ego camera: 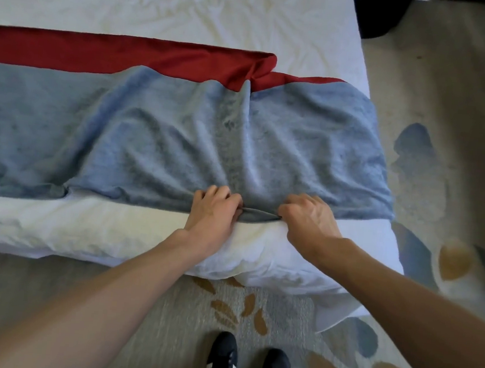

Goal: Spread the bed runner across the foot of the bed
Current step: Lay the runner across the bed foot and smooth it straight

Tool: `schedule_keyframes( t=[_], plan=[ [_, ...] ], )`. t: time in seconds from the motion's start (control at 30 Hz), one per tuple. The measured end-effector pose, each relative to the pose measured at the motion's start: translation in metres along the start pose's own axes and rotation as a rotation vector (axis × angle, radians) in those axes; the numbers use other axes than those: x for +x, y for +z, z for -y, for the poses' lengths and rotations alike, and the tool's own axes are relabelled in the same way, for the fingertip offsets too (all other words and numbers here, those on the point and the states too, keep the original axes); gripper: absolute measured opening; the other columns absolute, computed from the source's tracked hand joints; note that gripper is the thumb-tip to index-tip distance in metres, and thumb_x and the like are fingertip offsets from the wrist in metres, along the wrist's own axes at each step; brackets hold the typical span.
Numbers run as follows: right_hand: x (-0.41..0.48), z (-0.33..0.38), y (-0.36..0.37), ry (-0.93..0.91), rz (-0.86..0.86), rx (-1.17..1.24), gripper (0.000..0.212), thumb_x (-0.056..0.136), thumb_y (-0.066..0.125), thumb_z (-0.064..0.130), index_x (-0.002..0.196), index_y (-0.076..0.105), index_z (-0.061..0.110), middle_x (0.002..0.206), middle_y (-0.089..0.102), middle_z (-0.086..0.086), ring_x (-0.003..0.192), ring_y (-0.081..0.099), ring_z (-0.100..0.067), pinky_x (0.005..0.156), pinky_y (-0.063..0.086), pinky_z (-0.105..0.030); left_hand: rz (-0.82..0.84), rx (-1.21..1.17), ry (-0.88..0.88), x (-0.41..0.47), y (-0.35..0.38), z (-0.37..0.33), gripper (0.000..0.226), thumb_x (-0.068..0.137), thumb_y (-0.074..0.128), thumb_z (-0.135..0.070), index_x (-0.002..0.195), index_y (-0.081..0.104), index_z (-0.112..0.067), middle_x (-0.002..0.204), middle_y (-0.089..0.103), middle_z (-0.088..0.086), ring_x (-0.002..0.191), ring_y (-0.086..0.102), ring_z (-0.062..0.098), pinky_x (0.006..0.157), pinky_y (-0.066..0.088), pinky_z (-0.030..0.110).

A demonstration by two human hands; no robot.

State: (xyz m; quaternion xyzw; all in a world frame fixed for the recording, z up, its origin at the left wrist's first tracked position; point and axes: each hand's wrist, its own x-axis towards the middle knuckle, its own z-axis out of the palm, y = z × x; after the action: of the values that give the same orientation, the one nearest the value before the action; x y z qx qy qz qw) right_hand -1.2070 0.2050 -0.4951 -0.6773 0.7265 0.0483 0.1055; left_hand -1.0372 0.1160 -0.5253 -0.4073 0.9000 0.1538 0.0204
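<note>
1. The bed runner (158,136), grey-blue on its upper face with a red band along its far edge, lies across the near part of the bed (174,7), running from the left edge of the view to the bed's right side.
2. At the right end the runner reaches the bed's edge and hangs a little over it.
3. The cloth is not flat: folds fan out from its near edge up toward the red band, and the red strip is bunched and twisted right of centre.
4. The left hand (211,213) rests at the runner's near edge, fingers curled together and pinching the hem.
5. The right hand (309,218) sits just beside it, to the right, fingers closed on the same hem; a short stretch of cloth is pulled taut between the two hands.
6. Near of the runner a strip of white bedding (86,229) rolls over the bed's foot.
7. A patterned carpet (452,200) lies near and right of the bed, and two black shoes (249,361) stand on it.
8. A dark object (379,11) at the far right may be a chair or a bag; too little shows to tell.
</note>
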Motion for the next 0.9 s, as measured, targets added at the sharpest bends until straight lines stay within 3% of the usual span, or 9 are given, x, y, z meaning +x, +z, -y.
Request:
schedule_keyframes(
  t=[0.37,0.47,0.57,0.67,0.9],
  plan=[
    [-0.029,-0.035,0.009,0.045,0.02,0.015,0.022,0.076,0.052,0.0,0.082,0.064,0.017,0.083,0.056,0.001,0.083,0.052,-0.022,0.071,0.025,-0.027,-0.019,0.024,0.066,0.001,0.013,-0.041,0.025,0.099,0.036,-0.033,0.107,0.059,-0.025,0.105,0.052,-0.004,0.102,0.044,0.019,0.091,0.031,0.036],
    [-0.026,-0.037,0.006,0.038,0.008,0.094,0.013,0.084,0.05,0.018,0.084,0.063,0.017,0.085,0.059,0.001,0.083,0.054,-0.023,0.074,0.035,-0.029,-0.053,0.043,0.123,0.004,0.006,-0.035,0.023,0.094,0.04,-0.037,0.098,0.058,-0.024,0.099,0.054,-0.005,0.096,0.047,0.017,0.085,0.032,0.035],
    [-0.021,-0.042,-0.004,0.054,-0.003,0.117,0.023,0.087,0.046,0.033,0.09,0.063,0.018,0.088,0.058,0.0,0.085,0.055,-0.024,0.078,0.041,-0.033,-0.106,0.027,0.119,0.017,-0.003,-0.039,0.022,0.092,0.044,-0.038,0.1,0.058,-0.024,0.1,0.055,-0.004,0.096,0.05,0.018,0.084,0.033,0.036],
    [-0.011,-0.052,-0.015,0.132,-0.088,0.149,0.023,0.085,0.05,0.032,0.095,0.063,0.016,0.092,0.059,-0.005,0.089,0.056,-0.028,0.079,0.041,-0.036,-0.166,0.033,0.127,0.037,-0.013,-0.053,0.024,0.089,0.051,-0.036,0.105,0.061,-0.02,0.102,0.059,0.0,0.096,0.054,0.023,0.084,0.035,0.04],
    [-0.001,-0.106,-0.031,0.182,-0.073,0.129,0.03,0.084,0.052,0.029,0.108,0.06,0.013,0.103,0.06,-0.01,0.098,0.057,-0.032,0.083,0.041,-0.039,-0.199,0.042,0.147,0.083,-0.021,-0.103,0.028,0.087,0.055,-0.035,0.109,0.062,-0.018,0.103,0.06,0.002,0.097,0.055,0.025,0.085,0.036,0.041]
  ],
)
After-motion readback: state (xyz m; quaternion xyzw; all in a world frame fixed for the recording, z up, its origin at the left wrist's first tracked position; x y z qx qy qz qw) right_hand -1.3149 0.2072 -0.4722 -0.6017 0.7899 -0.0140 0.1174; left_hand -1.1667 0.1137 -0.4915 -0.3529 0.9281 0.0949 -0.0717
